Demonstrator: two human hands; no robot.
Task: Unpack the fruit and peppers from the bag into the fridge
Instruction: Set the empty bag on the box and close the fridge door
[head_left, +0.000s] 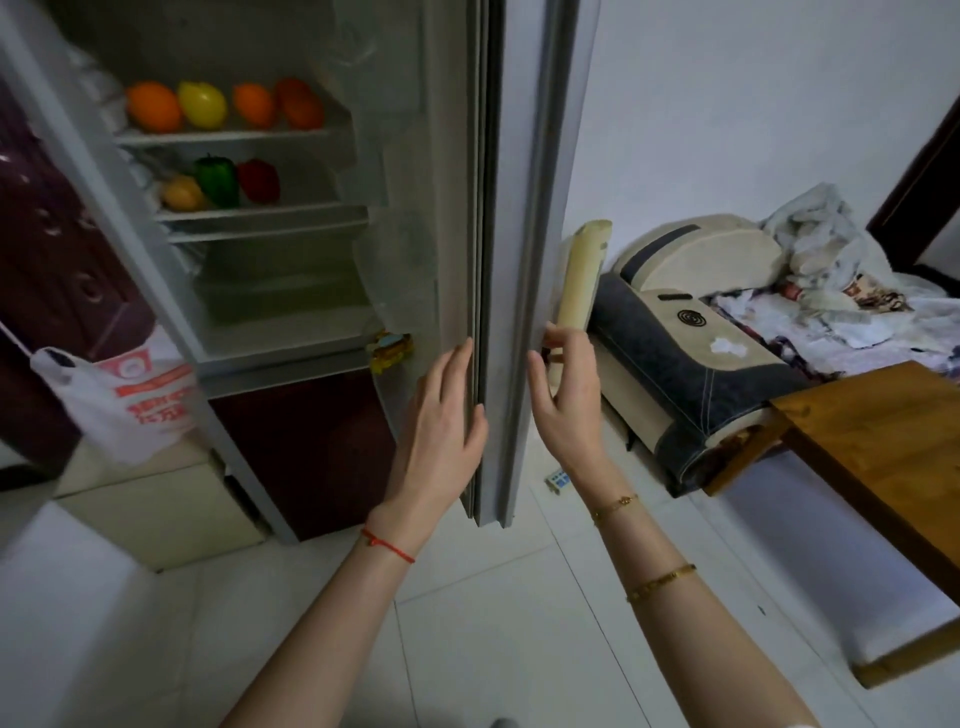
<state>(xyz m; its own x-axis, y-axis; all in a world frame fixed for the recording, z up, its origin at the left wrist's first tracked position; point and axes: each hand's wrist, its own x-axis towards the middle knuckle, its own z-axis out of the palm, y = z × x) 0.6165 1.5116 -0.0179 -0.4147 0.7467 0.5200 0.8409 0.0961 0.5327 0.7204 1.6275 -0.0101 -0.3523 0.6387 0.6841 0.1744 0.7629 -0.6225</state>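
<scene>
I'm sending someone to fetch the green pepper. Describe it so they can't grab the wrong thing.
Look into the open fridge and find the second shelf from the top, below the row of oranges. Three items sit there: the green pepper is in the middle, between a yellowish fruit and a red pepper. It is the only dark green thing inside.

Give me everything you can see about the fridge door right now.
The fridge door stands open, seen almost edge-on, running from the top of the picture down near the floor. Its edge looks pale grey with a darker rubber seal strip along it. Clear plastic door shelves show on its inner side, and a small yellow packet sits low there. The left hand lies flat against the inner edge, fingers straight; the right hand is on the outer side by a cream handle.
</scene>
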